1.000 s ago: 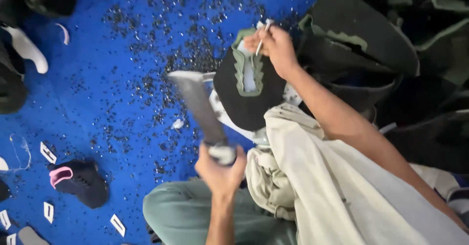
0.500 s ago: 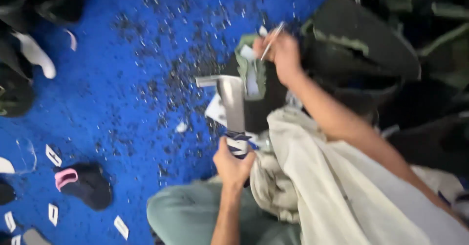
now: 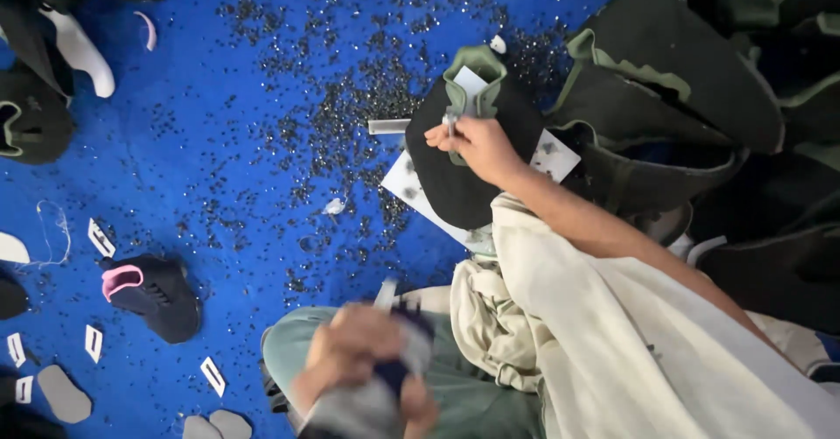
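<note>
A black shoe upper (image 3: pixel 455 185) with a green-lined collar lies on a white card (image 3: pixel 405 185) on the blue floor. My right hand (image 3: pixel 477 146) rests on it and pinches a thin metal tool (image 3: pixel 450 122) upright at the collar. My left hand (image 3: pixel 354 360) is low over my lap, blurred by motion, with its fingers closed on the dark wrapped handle of a grey tool (image 3: pixel 398 373). A short grey bar (image 3: pixel 389 126) shows just left of the upper; I cannot tell whether it belongs to that tool.
Black specks (image 3: pixel 332 115) litter the blue floor. A pile of black, green-trimmed uppers (image 3: pixel 665 98) fills the right side. A black shoe with pink lining (image 3: pixel 149 295), small white tags (image 3: pixel 213 375) and grey insole pieces (image 3: pixel 61 393) lie at the left.
My left hand has dropped from beside the upper towards my lap with the grey tool. My right hand has moved its thin tool down onto the upper's collar.
</note>
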